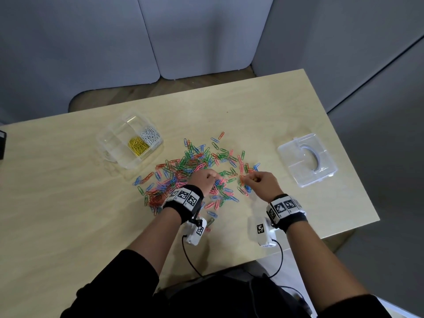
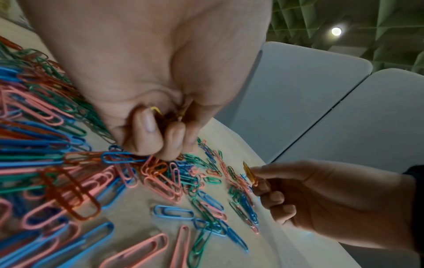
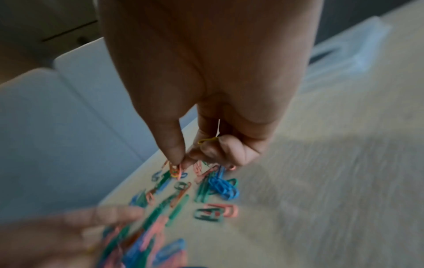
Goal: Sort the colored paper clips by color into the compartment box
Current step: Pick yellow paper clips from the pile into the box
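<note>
A loose pile of red, pink, green and blue paper clips (image 1: 195, 171) covers the table's middle. The clear compartment box (image 1: 107, 143) stands back left, with yellow clips (image 1: 137, 145) in one compartment and white clips (image 1: 150, 135) in the one beside it. My left hand (image 1: 212, 177) hovers over the pile, its fingers curled round a few yellow clips (image 2: 156, 109). Just right of it, my right hand (image 1: 249, 179) pinches a yellowish clip (image 2: 250, 174) between thumb and forefinger above the pile's right edge. Another yellow clip (image 3: 207, 140) is tucked in its curled fingers.
The box's clear lid (image 1: 307, 159) lies flat on the right side of the table, near the edge. A dark object (image 1: 2, 143) sits at the far left edge. Bare tabletop (image 1: 68, 214) stretches in front of the pile and to its left.
</note>
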Action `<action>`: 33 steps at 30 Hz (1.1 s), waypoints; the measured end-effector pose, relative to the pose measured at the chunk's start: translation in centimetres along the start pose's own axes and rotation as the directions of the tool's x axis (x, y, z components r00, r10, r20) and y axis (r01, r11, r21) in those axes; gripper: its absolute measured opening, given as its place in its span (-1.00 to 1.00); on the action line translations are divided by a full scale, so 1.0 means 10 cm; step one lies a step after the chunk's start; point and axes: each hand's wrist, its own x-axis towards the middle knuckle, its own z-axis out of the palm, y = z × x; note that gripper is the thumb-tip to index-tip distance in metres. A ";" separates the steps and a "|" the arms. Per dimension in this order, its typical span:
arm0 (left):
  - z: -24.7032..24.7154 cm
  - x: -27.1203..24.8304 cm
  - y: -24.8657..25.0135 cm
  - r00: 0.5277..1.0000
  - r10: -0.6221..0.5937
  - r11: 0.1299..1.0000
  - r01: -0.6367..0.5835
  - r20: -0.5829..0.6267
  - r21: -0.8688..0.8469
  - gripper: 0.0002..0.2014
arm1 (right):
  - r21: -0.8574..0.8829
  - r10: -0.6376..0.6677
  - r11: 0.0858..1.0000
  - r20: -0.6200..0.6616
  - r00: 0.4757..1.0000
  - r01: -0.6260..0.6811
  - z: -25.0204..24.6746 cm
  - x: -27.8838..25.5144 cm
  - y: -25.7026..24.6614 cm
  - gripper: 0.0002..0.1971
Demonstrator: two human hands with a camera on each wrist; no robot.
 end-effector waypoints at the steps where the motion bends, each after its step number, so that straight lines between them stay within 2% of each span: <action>1: 0.01 0.00 0.00 1.000 0.000 1.000 0.000 -0.006 -0.018 -0.63 | 0.044 0.010 0.999 -0.002 1.000 -0.009 -0.01 -0.01 -0.01 -0.81; 4: 0.01 -0.03 -0.02 1.000 -0.011 0.999 0.012 0.017 -0.050 -0.62 | 0.270 0.048 0.961 0.024 0.999 -0.052 -0.02 -0.05 -0.04 -0.81; 9: 0.04 0.04 0.02 0.999 0.004 0.998 -0.001 0.045 -0.064 -0.67 | 0.413 0.019 0.907 0.140 0.990 -0.076 -0.04 -0.14 -0.08 -0.96; 10: 0.05 0.06 0.06 0.999 0.012 0.997 -0.008 0.052 -0.070 -0.68 | 0.436 0.024 0.895 0.154 0.988 -0.089 -0.03 -0.16 -0.09 -0.93; 12: 0.07 0.10 0.09 0.998 0.012 0.997 -0.008 0.055 -0.073 -0.65 | 0.449 0.024 0.888 0.163 0.986 -0.096 -0.01 -0.17 -0.09 -0.83; 14: 0.10 0.14 0.10 1.000 0.001 0.998 0.000 0.018 -0.064 -0.75 | 0.441 0.009 0.893 0.170 0.985 -0.085 0.01 -0.15 -0.07 -0.73; 18: 0.09 0.19 0.06 0.999 0.013 0.997 -0.016 -0.031 -0.075 -0.77 | 0.411 0.034 0.908 0.138 0.990 -0.089 0.02 -0.13 -0.10 -0.89; 20: 0.06 0.20 0.02 1.000 0.022 0.997 -0.023 -0.011 -0.070 -0.77 | 0.383 0.013 0.922 0.128 0.992 -0.062 0.01 -0.13 -0.15 -0.93; 23: 0.02 0.21 -0.01 0.999 0.051 0.997 -0.050 0.009 -0.062 -0.79 | 0.315 0.002 0.949 0.082 0.997 -0.028 -0.01 -0.07 -0.17 -0.85; 25: 0.02 0.22 -0.03 0.996 0.086 0.996 -0.086 0.002 -0.027 -0.80 | 0.092 -0.042 0.995 0.014 0.999 0.041 -0.03 0.01 -0.15 -0.85; 27: 0.02 0.22 -0.05 0.992 0.123 0.992 -0.123 -0.029 0.024 -0.85 | -0.193 -0.121 0.975 -0.040 0.992 0.111 -0.04 0.04 -0.17 -0.78; 28: 0.03 0.22 -0.05 0.989 0.140 0.989 -0.138 -0.043 0.051 -0.87 | -0.277 -0.153 0.952 -0.050 0.987 0.133 -0.03 0.04 -0.19 -0.77; 31: 0.04 0.22 -0.04 0.971 0.237 0.947 -0.223 -0.035 0.230 -0.89 | -0.357 -0.156 0.928 -0.103 0.982 0.110 -0.02 0.03 -0.24 -0.84; 33: 0.06 0.23 0.03 0.949 0.309 0.880 -0.310 0.061 0.361 -0.81 | -0.327 -0.081 0.945 -0.204 0.976 0.010 -0.12 0.05 -0.22 -0.81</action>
